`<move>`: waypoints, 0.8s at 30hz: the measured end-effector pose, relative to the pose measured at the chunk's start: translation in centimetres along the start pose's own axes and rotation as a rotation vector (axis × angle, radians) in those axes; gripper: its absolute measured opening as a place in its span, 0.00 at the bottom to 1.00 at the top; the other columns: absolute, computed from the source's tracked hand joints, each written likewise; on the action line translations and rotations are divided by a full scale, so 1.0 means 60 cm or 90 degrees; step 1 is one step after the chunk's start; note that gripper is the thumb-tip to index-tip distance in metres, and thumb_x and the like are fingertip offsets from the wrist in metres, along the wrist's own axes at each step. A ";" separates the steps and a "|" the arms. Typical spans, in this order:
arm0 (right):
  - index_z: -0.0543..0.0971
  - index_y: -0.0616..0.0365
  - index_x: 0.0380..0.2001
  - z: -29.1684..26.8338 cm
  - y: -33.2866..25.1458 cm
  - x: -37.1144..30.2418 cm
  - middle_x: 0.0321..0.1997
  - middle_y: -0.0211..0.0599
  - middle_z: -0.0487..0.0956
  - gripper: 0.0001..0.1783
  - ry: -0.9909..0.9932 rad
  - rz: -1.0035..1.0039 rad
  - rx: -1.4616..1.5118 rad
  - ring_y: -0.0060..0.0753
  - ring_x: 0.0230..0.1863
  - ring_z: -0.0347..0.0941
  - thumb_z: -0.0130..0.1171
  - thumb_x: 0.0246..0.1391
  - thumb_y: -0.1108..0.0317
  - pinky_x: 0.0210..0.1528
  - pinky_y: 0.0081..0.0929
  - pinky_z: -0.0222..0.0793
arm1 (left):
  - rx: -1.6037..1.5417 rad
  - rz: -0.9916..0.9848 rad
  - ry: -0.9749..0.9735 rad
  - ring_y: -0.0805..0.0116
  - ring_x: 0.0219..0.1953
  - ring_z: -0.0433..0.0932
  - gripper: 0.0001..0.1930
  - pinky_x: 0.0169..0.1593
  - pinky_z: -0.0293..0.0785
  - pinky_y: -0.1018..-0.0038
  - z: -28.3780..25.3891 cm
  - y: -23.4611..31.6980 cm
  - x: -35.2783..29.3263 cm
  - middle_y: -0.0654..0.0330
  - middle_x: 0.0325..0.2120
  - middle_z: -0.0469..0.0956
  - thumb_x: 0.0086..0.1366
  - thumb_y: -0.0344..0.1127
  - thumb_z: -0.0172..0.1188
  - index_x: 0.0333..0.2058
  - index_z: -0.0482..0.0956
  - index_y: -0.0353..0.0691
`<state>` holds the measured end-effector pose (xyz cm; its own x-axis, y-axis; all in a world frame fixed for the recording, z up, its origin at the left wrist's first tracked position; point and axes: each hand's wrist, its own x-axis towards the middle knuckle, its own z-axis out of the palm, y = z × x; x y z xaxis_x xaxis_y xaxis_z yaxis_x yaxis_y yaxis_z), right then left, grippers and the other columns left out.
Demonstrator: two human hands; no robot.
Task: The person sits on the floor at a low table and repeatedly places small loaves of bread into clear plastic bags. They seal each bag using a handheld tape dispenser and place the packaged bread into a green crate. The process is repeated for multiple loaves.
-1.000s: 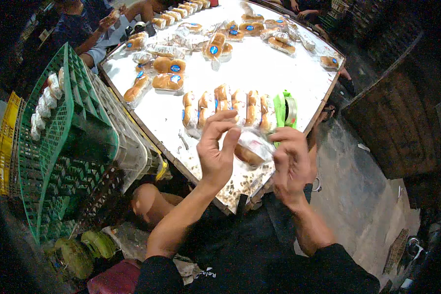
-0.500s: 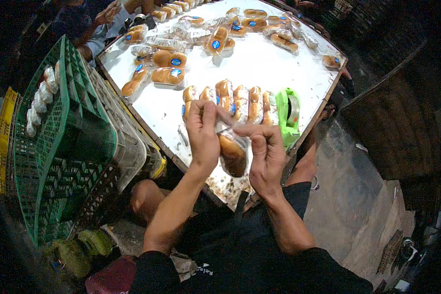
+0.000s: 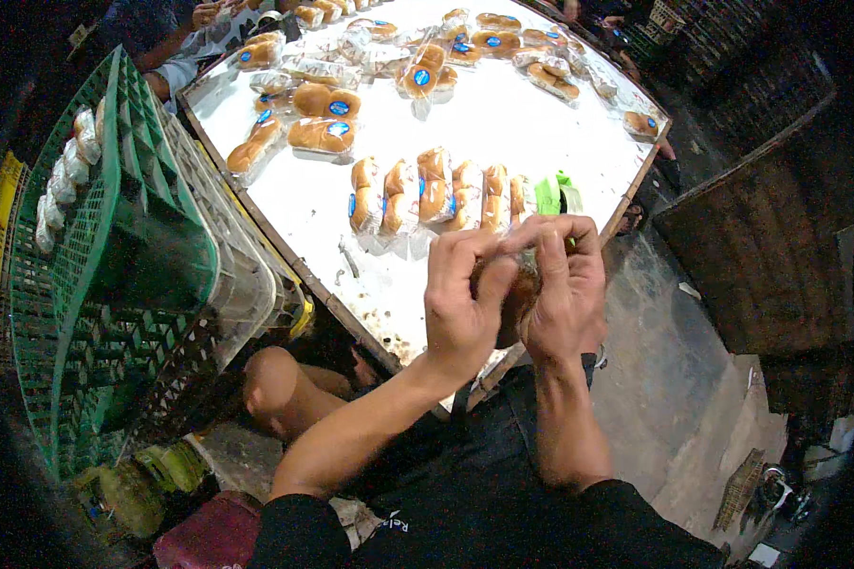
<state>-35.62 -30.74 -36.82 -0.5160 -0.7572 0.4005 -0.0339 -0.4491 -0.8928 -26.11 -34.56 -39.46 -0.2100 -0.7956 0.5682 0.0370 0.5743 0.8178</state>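
My left hand (image 3: 460, 308) and my right hand (image 3: 569, 294) are closed together at the table's near corner. Between them is a brown bread bun (image 3: 515, 313) in clear plastic wrap, largely covered by my fingers. Both hands pinch the gathered wrap at the top of the bun. Just beyond them, a row of wrapped bread rolls (image 3: 435, 188) stands side by side on the white table (image 3: 399, 133). A green tape dispenser (image 3: 550, 194) is at the right end of that row, partly hidden behind my right hand.
More wrapped rolls with blue stickers (image 3: 323, 135) lie scattered over the table's far half. Green plastic crates (image 3: 114, 209) stand against the table's left side, one holding wrapped rolls. Another person's arm (image 3: 166, 47) shows at the far left. A brown board (image 3: 750, 256) stands at the right.
Both hands have moved right with the wrapped bun and come closer together. My right hand's outstretched index finger is now curled over the wrap. The tape dispenser has become partly hidden.
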 end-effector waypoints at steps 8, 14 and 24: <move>0.68 0.66 0.57 0.064 0.011 -0.041 0.53 0.50 0.76 0.21 0.059 0.003 -0.265 0.41 0.55 0.73 0.51 0.61 0.74 0.57 0.33 0.66 | -0.169 -0.273 0.036 0.77 0.32 0.73 0.10 0.38 0.72 0.77 -0.028 -0.010 0.014 0.61 0.30 0.76 0.67 0.35 0.57 0.38 0.77 0.32; 0.79 0.60 0.42 0.021 0.012 -0.007 0.34 0.41 0.77 0.11 -0.079 -0.136 -0.570 0.39 0.39 0.74 0.58 0.54 0.74 0.45 0.37 0.68 | -0.174 -0.149 -0.032 0.70 0.40 0.72 0.13 0.47 0.69 0.73 -0.046 -0.065 0.023 0.58 0.35 0.73 0.65 0.39 0.61 0.38 0.77 0.32; 0.74 0.58 0.31 -0.007 0.042 -0.016 0.39 0.41 0.70 0.05 0.042 -0.246 -0.492 0.43 0.42 0.67 0.59 0.52 0.73 0.43 0.35 0.64 | 0.051 -0.008 -0.119 0.73 0.40 0.68 0.10 0.49 0.66 0.74 -0.021 -0.027 0.026 0.60 0.41 0.66 0.61 0.35 0.65 0.34 0.74 0.38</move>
<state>-35.54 -30.93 -39.52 -0.3963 -0.5780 0.7133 -0.7773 -0.2022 -0.5957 -25.23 -36.95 -39.80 -0.3886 -0.7572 0.5250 -0.0436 0.5842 0.8104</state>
